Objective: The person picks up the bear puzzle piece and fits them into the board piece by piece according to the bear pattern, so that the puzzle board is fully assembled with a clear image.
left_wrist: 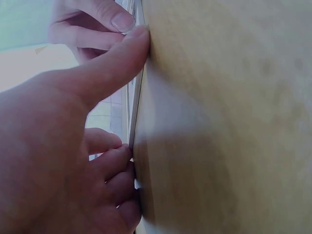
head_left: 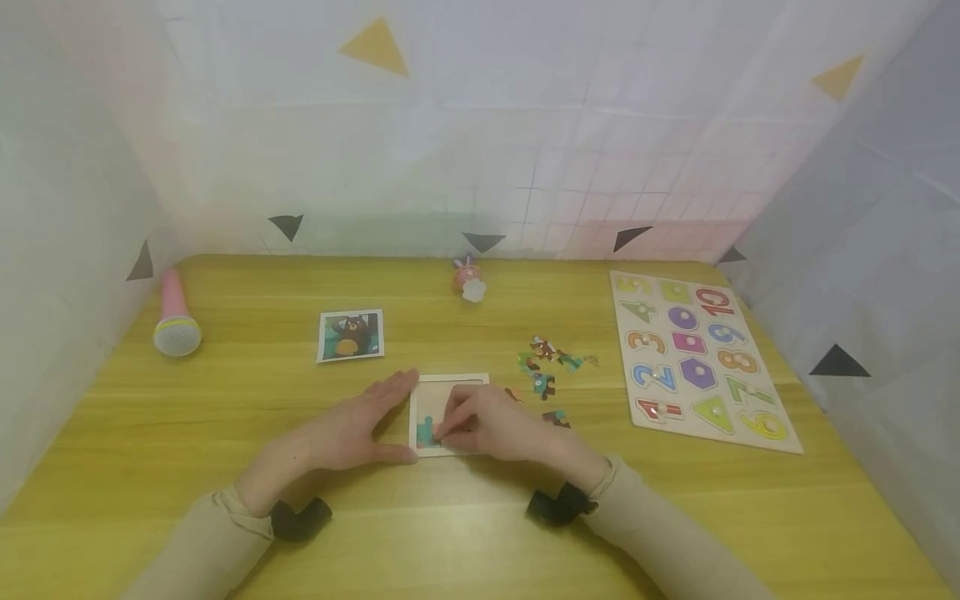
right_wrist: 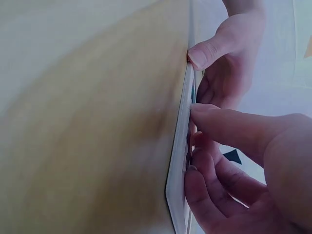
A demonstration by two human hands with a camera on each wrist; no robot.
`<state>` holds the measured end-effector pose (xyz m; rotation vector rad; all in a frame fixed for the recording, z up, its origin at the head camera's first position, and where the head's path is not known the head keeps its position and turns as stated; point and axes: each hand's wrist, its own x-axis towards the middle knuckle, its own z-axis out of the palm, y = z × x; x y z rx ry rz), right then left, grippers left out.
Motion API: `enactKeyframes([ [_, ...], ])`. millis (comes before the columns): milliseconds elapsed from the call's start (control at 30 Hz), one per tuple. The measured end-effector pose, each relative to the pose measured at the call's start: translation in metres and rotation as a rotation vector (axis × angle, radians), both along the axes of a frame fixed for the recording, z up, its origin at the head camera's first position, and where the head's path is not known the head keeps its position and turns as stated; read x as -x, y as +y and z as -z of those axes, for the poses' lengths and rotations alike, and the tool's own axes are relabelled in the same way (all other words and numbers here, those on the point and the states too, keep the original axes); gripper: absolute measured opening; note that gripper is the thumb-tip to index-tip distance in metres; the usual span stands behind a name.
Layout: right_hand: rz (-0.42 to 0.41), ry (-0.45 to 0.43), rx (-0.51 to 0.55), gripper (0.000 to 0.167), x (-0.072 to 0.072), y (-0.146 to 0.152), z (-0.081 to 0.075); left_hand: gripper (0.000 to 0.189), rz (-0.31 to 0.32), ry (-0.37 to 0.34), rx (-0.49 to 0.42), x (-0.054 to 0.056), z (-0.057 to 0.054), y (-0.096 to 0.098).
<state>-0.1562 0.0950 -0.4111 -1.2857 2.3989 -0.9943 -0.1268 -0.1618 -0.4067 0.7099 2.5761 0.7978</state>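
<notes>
A small square puzzle tray [head_left: 450, 377] with a pale rim lies in front of me; a teal puzzle piece [head_left: 425, 432] sits in its lower left. My left hand [head_left: 341, 433] spreads along the tray's left side. Its thumb touches the near left corner [right_wrist: 187, 66], and its fingers lie by the far left corner. My right hand [head_left: 498, 421] reaches over the tray from the right. Its thumb and fingertips pinch a small puzzle piece [right_wrist: 191, 134] low at the tray floor, beside the teal one. The fingers hide most of that piece.
Several loose puzzle pieces [head_left: 543, 385] lie right of the tray. A bear picture card [head_left: 351, 336] is at the back left, a pink toy microphone [head_left: 175, 317] at far left. A small pink figure [head_left: 468, 277] stands at the back; a number board [head_left: 701, 362] lies on the right.
</notes>
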Motion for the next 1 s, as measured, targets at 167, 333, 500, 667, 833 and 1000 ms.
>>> enactKeyframes([
  [167,0.001,0.033,0.012,0.011,-0.002,0.000,-0.001,0.102,0.001,0.004,-0.005,0.000,0.000,0.000],
  [333,0.003,0.078,0.028,0.010,-0.002,-0.001,0.001,0.102,0.004,0.013,-0.006,0.001,0.000,-0.001],
  [500,0.006,0.022,0.029,0.009,0.002,0.001,0.004,0.102,0.003,0.012,-0.001,0.000,-0.001,-0.002],
  [667,0.061,0.004,-0.036,0.010,0.004,0.008,0.002,0.103,0.005,0.005,-0.002,-0.001,0.000,0.000],
  [833,0.108,-0.050,-0.083,0.010,0.003,0.010,-0.005,0.103,0.007,0.016,-0.004,0.000,0.001,0.000],
  [1000,0.130,-0.080,-0.087,0.012,0.001,0.009,-0.009,0.103,0.009,0.017,-0.003,0.000,0.002,0.000],
])
